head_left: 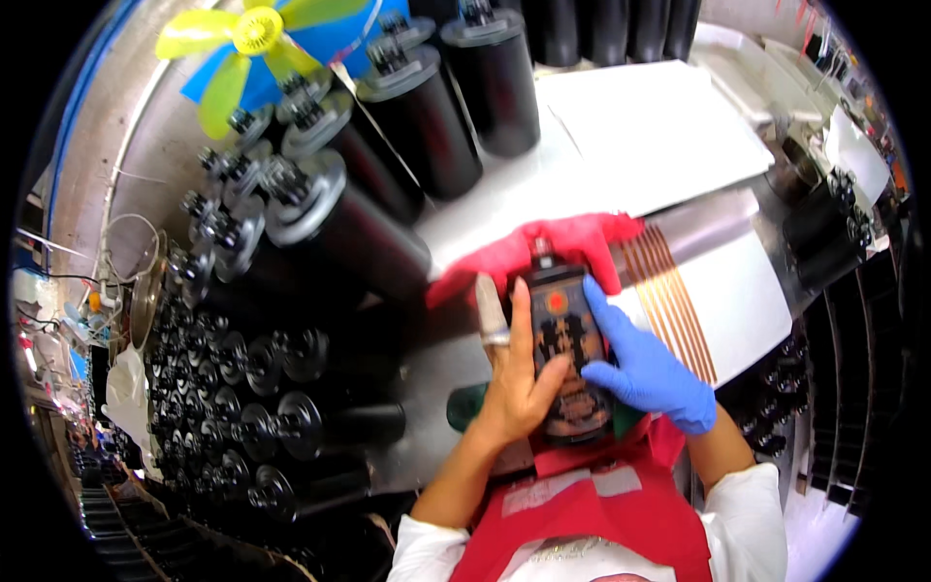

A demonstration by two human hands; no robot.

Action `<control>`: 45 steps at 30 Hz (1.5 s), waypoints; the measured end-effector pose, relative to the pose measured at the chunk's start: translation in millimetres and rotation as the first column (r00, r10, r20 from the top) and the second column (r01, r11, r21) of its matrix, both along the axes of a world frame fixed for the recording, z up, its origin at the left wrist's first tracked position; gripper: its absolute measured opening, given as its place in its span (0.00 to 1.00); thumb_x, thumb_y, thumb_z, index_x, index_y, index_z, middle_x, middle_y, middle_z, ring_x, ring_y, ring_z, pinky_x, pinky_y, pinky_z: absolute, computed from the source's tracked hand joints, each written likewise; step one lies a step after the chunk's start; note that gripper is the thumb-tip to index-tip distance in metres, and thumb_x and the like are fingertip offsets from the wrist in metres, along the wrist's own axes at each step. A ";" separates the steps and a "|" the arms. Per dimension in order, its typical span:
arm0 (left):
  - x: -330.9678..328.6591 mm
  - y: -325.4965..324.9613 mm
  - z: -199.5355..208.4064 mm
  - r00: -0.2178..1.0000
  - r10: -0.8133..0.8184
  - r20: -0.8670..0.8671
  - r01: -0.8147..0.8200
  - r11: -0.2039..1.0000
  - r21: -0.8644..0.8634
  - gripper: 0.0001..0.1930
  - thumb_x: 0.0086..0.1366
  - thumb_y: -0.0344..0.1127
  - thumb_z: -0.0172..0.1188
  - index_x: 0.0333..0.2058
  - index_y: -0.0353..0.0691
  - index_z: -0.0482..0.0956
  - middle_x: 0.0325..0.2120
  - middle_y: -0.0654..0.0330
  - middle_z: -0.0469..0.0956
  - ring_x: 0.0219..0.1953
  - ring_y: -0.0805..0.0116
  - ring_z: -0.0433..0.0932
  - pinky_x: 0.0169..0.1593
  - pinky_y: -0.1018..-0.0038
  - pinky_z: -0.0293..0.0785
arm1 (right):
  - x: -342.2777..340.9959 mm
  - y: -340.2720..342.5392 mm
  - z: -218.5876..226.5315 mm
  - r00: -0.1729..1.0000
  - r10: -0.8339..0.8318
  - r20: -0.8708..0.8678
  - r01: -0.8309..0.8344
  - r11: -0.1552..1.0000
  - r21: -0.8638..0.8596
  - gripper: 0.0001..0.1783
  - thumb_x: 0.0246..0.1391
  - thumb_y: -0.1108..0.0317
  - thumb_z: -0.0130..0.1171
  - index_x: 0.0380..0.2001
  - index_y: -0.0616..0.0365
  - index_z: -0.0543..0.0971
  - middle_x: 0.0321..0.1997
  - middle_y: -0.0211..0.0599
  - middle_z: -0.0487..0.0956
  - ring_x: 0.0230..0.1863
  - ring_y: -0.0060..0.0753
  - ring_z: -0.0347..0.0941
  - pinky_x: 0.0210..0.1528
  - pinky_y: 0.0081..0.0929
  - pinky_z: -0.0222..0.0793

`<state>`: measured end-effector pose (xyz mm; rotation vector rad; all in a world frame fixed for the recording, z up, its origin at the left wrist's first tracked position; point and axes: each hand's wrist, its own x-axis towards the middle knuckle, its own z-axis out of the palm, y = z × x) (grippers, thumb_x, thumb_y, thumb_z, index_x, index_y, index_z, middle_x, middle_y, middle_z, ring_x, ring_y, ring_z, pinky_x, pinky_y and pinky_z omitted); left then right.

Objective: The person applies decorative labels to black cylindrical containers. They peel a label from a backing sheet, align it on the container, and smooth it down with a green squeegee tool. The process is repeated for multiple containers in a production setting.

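Note:
Between my two hands is a black canister with copper-orange print on its side and a small fitting at its far end. My left hand is bare apart from a pale cover on one finger. It grips the canister's left side, its thumb lying across the print. On the other side my right hand, in a blue glove, presses its fingers along the edge. A red cloth lies bunched beyond the canister's far end. Part of a green thing shows beside my left wrist.
Tall black canisters crowd the back left, below a yellow fan. Many smaller black canisters lie stacked at the left. Copper-coloured strips rest on a white sheet at right. Another white sheet lies behind.

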<state>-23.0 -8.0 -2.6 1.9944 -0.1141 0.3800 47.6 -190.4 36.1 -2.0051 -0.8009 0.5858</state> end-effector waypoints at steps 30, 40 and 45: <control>-16.1 -24.9 -5.5 0.993 -0.119 0.001 0.102 0.847 -0.522 0.42 0.61 0.31 0.45 0.66 0.37 0.28 0.66 0.50 0.45 0.64 0.62 0.55 0.64 0.70 0.50 | 5.4 -66.7 -60.8 0.255 -0.049 -0.966 0.793 0.582 0.180 0.20 0.57 0.58 0.56 0.46 0.61 0.70 0.34 0.33 0.75 0.35 0.24 0.73 0.36 0.19 0.72; -13.9 -25.0 -10.7 0.994 -0.103 -0.042 0.060 0.817 -0.574 0.49 0.62 0.45 0.53 0.66 0.44 0.24 0.66 0.51 0.44 0.64 0.59 0.54 0.64 0.65 0.53 | -2.9 -39.5 -15.6 0.821 -0.240 -0.518 0.473 0.795 0.381 0.14 0.49 0.72 0.62 0.40 0.61 0.76 0.38 0.32 0.78 0.41 0.18 0.72 0.45 0.19 0.70; -14.8 -24.0 -11.4 0.992 -0.119 -0.035 0.073 0.790 -0.609 0.48 0.62 0.42 0.54 0.66 0.44 0.25 0.65 0.51 0.46 0.63 0.60 0.57 0.63 0.65 0.54 | -8.1 -39.6 -7.8 0.880 -0.226 -0.418 0.396 0.836 0.380 0.15 0.48 0.71 0.64 0.40 0.61 0.77 0.36 0.33 0.79 0.39 0.19 0.74 0.43 0.20 0.71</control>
